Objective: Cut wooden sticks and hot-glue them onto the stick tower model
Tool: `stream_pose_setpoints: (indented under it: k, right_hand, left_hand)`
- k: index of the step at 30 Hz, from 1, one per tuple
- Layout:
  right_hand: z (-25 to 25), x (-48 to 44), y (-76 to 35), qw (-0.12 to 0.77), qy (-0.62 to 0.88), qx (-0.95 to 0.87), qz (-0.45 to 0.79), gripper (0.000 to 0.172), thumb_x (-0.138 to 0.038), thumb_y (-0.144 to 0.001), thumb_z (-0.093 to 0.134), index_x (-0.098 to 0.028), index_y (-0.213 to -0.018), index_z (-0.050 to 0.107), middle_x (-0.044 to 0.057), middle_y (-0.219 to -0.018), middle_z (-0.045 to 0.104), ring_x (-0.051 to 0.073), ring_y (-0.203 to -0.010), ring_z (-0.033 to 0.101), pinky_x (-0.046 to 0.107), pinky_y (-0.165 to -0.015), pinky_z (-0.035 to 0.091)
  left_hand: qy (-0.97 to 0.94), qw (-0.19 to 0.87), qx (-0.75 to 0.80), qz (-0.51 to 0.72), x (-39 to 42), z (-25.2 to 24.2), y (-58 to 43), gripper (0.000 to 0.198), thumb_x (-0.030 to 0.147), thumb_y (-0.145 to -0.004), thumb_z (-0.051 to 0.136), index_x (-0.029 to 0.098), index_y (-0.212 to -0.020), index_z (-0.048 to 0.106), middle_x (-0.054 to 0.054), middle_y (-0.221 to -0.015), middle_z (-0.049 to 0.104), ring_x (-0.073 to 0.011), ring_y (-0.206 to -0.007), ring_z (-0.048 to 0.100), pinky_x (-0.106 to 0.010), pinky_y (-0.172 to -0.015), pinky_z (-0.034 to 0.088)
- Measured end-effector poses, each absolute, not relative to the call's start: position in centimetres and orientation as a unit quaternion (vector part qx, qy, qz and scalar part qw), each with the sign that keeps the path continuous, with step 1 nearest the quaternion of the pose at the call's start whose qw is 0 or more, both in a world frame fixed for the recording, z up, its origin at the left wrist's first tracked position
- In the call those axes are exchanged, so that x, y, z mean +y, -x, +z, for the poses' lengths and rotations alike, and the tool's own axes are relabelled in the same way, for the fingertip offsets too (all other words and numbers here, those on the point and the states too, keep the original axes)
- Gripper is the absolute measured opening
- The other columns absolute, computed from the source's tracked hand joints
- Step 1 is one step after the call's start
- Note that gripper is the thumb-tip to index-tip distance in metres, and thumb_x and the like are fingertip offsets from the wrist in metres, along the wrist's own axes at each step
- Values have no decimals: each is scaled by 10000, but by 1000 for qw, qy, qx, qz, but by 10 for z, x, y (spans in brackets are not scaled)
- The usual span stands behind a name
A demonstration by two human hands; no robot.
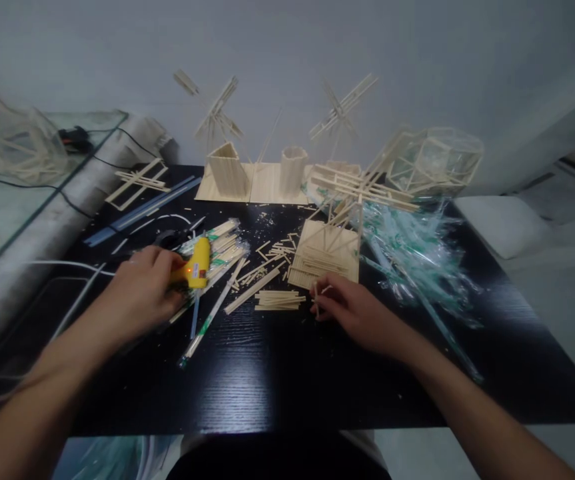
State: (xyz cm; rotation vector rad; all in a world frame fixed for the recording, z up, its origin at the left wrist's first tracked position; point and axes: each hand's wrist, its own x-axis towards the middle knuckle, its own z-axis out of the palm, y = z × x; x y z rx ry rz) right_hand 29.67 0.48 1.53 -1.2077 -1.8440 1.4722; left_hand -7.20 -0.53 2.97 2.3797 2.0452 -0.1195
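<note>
My left hand is closed around a yellow hot glue gun, whose small orange light glows. The gun is over packets of wooden sticks. Between the thumb and fingers of my right hand is a short wooden stick, held roughly upright. Just left of that hand lies a small pile of short sticks. Beyond it rests a square wooden base with more sticks on it, beneath a windmill-like stick frame.
Two hollow stick towers stand on wooden boards at the back, near crossed stick blades. Crumpled plastic wrappers cover the right side. Blue-grey strips and a white cord lie left. Wood scraps litter the middle.
</note>
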Motion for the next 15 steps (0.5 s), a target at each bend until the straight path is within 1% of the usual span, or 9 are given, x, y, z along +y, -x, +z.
stream_pose_setpoints:
  k: [1,3,5,7,10,12,14,15]
  right_hand:
    - [13,7,-295,270,436,-646,566,108,-303,-986,573,-209,-935,567,38,-926,673,168,-821,704,337,-730,645]
    - [7,11,-294,320,423,-591,607,172,-370,-959,641,-214,-971,570,30,-942,676,169,-859,717,342,-750,666]
    - [1,14,-294,353,407,-550,638,240,-417,-930,694,-219,-983,570,12,-887,695,168,-832,730,344,-743,673]
    - [-5,17,-295,373,393,-524,657,266,-428,-913,724,-221,-984,573,-2,-840,706,166,-803,742,335,-728,675]
    - [-13,19,-297,397,383,-500,668,318,-379,-869,785,-235,-1060,577,-17,-829,716,164,-792,752,319,-709,673]
    - [-16,19,-298,407,383,-489,670,448,-323,-821,833,-253,-1173,563,-26,-838,722,168,-799,759,321,-713,673]
    - [-18,19,-298,413,382,-483,671,567,-276,-785,860,-268,-1254,541,-32,-842,723,173,-812,764,323,-719,672]
    - [-19,19,-297,415,379,-481,673,591,-262,-778,864,-272,-1270,537,-33,-845,723,174,-818,765,322,-720,671]
  left_hand:
    - [-756,-10,653,-43,-7,30,69,344,237,-862,568,100,-1178,573,-190,-1112,591,-367,-982,608,-462,-834,504]
    - [-755,-26,654,-40,-8,33,64,338,233,-913,510,117,-1229,531,-185,-1137,590,-367,-1009,608,-447,-826,491]
    - [-755,-13,655,-28,-7,35,61,338,236,-926,506,136,-1249,516,-161,-1128,597,-343,-989,616,-426,-833,480]
    - [-750,20,661,-17,-4,37,63,321,245,-911,538,146,-1216,543,-135,-1086,602,-311,-935,618,-410,-846,475]
    - [-748,59,660,16,4,40,73,303,264,-885,552,164,-1171,560,-104,-1066,593,-272,-928,605,-384,-876,472]
    - [-750,71,653,74,8,44,78,354,314,-842,563,178,-1169,552,-92,-1078,604,-266,-958,606,-373,-883,471]
    - [-737,98,652,145,10,50,75,424,414,-800,591,196,-1162,557,-73,-1067,632,-258,-929,615,-350,-833,480]
    - [-724,119,656,178,10,52,69,451,474,-793,604,207,-1155,565,-58,-1042,644,-244,-881,616,-330,-780,482]
